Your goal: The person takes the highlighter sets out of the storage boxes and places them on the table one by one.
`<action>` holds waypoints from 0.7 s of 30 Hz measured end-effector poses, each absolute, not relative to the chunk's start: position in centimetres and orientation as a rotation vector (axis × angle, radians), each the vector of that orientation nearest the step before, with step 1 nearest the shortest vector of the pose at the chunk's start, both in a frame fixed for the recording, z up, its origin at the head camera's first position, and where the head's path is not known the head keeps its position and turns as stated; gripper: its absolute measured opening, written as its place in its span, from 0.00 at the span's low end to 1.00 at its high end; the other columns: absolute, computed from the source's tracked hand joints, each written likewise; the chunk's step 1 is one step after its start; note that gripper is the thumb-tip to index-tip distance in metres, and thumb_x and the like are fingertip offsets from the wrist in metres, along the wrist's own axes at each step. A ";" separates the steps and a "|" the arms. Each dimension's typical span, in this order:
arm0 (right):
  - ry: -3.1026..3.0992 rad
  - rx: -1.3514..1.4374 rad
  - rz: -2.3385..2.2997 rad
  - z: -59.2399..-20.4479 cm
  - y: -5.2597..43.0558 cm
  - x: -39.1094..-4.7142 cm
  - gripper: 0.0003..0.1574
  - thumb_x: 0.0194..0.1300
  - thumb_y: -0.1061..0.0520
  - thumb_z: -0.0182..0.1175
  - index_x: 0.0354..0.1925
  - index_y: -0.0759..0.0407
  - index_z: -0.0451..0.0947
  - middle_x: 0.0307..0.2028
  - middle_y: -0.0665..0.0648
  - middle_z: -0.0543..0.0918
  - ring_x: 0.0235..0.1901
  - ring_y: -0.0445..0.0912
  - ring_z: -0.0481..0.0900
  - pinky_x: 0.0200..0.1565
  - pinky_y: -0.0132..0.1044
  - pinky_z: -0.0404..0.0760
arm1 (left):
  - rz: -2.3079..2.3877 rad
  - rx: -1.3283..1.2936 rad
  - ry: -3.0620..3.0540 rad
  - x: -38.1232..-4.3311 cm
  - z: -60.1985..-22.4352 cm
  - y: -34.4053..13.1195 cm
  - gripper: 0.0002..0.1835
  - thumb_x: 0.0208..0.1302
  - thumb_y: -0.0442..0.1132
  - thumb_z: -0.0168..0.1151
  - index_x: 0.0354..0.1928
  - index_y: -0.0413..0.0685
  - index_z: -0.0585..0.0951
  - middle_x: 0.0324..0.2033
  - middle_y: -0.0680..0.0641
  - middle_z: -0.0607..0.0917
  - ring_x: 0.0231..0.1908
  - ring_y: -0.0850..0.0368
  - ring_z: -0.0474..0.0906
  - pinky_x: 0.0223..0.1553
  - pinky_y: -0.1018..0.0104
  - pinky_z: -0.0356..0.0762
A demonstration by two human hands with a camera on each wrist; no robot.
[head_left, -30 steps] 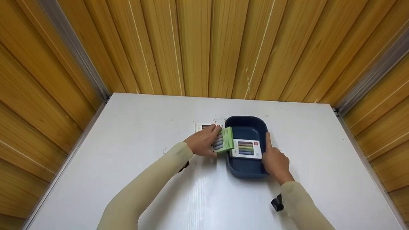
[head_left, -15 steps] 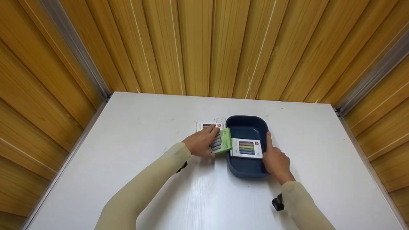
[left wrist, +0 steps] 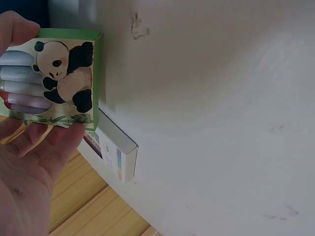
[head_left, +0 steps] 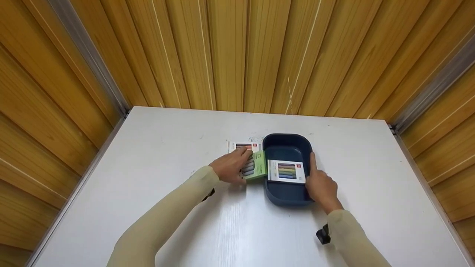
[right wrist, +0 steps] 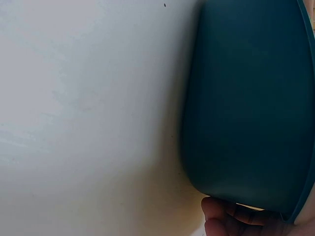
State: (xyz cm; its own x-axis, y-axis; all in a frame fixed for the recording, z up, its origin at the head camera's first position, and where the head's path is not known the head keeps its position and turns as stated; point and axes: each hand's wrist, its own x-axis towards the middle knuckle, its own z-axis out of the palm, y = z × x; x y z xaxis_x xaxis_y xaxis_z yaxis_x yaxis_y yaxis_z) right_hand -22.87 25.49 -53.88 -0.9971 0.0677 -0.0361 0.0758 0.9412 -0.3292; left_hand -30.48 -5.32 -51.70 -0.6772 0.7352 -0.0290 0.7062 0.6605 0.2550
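Observation:
In the head view my left hand [head_left: 230, 165] holds a green crayon box [head_left: 255, 167] at the left rim of a dark blue bin [head_left: 284, 194]. Thumb and fingers grip the box from opposite edges in the left wrist view, where its panda picture and pale crayons [left wrist: 22, 81] show. My right hand [head_left: 322, 187] grips the bin's right wall, index finger stretched along it. Fingers [right wrist: 214, 209] curl against the outer wall in the right wrist view. A white crayon box [head_left: 286, 171] lies crosswise in the bin; its depth is hard to tell.
Another white crayon box [head_left: 235, 145] lies on the white table [head_left: 178, 141], left of the bin and partly behind my left hand. Slatted wood-pattern walls [head_left: 226, 55] stand at the back and both sides. Dark smudges mark the tabletop.
My left hand and the green crayon box have shifted slightly left and toward me. The box now overlaps the bin less. My right hand keeps its grip on the bin.

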 end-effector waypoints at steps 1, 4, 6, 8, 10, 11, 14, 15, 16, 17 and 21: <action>3.072 0.115 -0.519 -53.9 25.5 -22.9 0.48 0.72 0.62 0.46 0.81 0.61 0.36 0.40 0.76 0.82 0.30 0.60 0.81 0.33 0.60 0.78 | 0.339 1.195 2.742 -30.5 -51.7 -5.4 0.46 0.49 0.50 0.77 0.67 0.48 0.62 0.54 0.48 0.69 0.48 0.55 0.71 0.53 0.60 0.77; 3.069 0.118 -0.509 -54.0 25.6 -23.0 0.48 0.71 0.62 0.46 0.81 0.61 0.36 0.40 0.76 0.82 0.29 0.60 0.81 0.31 0.59 0.78 | 0.333 1.191 2.740 -30.4 -51.8 -5.5 0.46 0.48 0.50 0.78 0.67 0.49 0.63 0.54 0.48 0.69 0.48 0.54 0.72 0.53 0.59 0.77; 3.063 0.120 -0.509 -53.9 25.6 -23.0 0.48 0.72 0.62 0.46 0.81 0.61 0.35 0.40 0.76 0.82 0.28 0.60 0.80 0.31 0.58 0.77 | 0.317 1.185 2.740 -30.4 -51.8 -5.5 0.47 0.48 0.50 0.78 0.67 0.49 0.63 0.55 0.47 0.69 0.49 0.54 0.72 0.53 0.58 0.78; 3.056 0.125 -0.507 -53.9 25.6 -23.0 0.47 0.72 0.62 0.46 0.81 0.61 0.35 0.40 0.76 0.82 0.28 0.59 0.80 0.31 0.57 0.77 | 0.298 1.181 2.741 -30.3 -51.8 -5.5 0.48 0.49 0.51 0.79 0.68 0.49 0.62 0.56 0.47 0.69 0.51 0.54 0.72 0.54 0.57 0.78; 3.051 0.128 -0.505 -53.9 25.6 -23.0 0.47 0.73 0.62 0.46 0.81 0.60 0.35 0.40 0.76 0.82 0.28 0.59 0.79 0.31 0.57 0.77 | 0.282 1.172 2.745 -30.3 -51.8 -5.6 0.48 0.49 0.52 0.78 0.69 0.50 0.62 0.57 0.47 0.69 0.52 0.54 0.72 0.55 0.56 0.78; 3.050 0.129 -0.505 -53.9 25.6 -23.0 0.47 0.73 0.62 0.46 0.81 0.60 0.35 0.40 0.76 0.82 0.28 0.59 0.79 0.31 0.57 0.77 | 0.278 1.169 2.746 -30.3 -51.8 -5.6 0.48 0.49 0.52 0.78 0.69 0.50 0.62 0.57 0.47 0.69 0.53 0.54 0.72 0.55 0.56 0.79; 3.045 0.132 -0.507 -53.8 25.6 -23.0 0.47 0.73 0.62 0.46 0.81 0.60 0.34 0.41 0.76 0.81 0.27 0.58 0.79 0.31 0.56 0.77 | 0.269 1.159 2.752 -30.2 -51.8 -5.8 0.49 0.49 0.52 0.79 0.69 0.51 0.62 0.58 0.47 0.69 0.54 0.53 0.72 0.55 0.56 0.78; 3.043 0.132 -0.509 -53.8 25.6 -23.0 0.47 0.73 0.62 0.46 0.81 0.60 0.34 0.41 0.76 0.81 0.28 0.58 0.79 0.31 0.56 0.77 | 0.266 1.151 2.753 -30.2 -51.8 -5.8 0.49 0.49 0.52 0.79 0.70 0.51 0.61 0.58 0.47 0.69 0.55 0.53 0.72 0.56 0.56 0.78; 3.042 0.132 -0.510 -53.8 25.6 -22.9 0.47 0.73 0.61 0.46 0.81 0.60 0.34 0.41 0.75 0.81 0.28 0.58 0.79 0.31 0.56 0.77 | 0.264 1.145 2.752 -30.2 -51.8 -5.9 0.50 0.50 0.52 0.79 0.71 0.51 0.61 0.59 0.47 0.69 0.55 0.53 0.72 0.56 0.56 0.78; 3.041 0.133 -0.511 -53.8 25.6 -22.9 0.47 0.73 0.61 0.46 0.81 0.60 0.34 0.41 0.75 0.81 0.28 0.58 0.79 0.32 0.56 0.77 | 0.259 1.144 2.752 -30.2 -51.7 -5.9 0.51 0.50 0.52 0.79 0.71 0.51 0.60 0.59 0.47 0.69 0.56 0.53 0.72 0.57 0.56 0.78; 3.042 0.133 -0.516 -53.8 25.5 -22.9 0.47 0.73 0.61 0.45 0.81 0.60 0.34 0.41 0.75 0.81 0.28 0.58 0.79 0.32 0.56 0.77 | 0.247 1.136 2.749 -30.1 -51.8 -6.1 0.54 0.51 0.53 0.79 0.75 0.49 0.59 0.62 0.45 0.68 0.58 0.52 0.72 0.58 0.55 0.77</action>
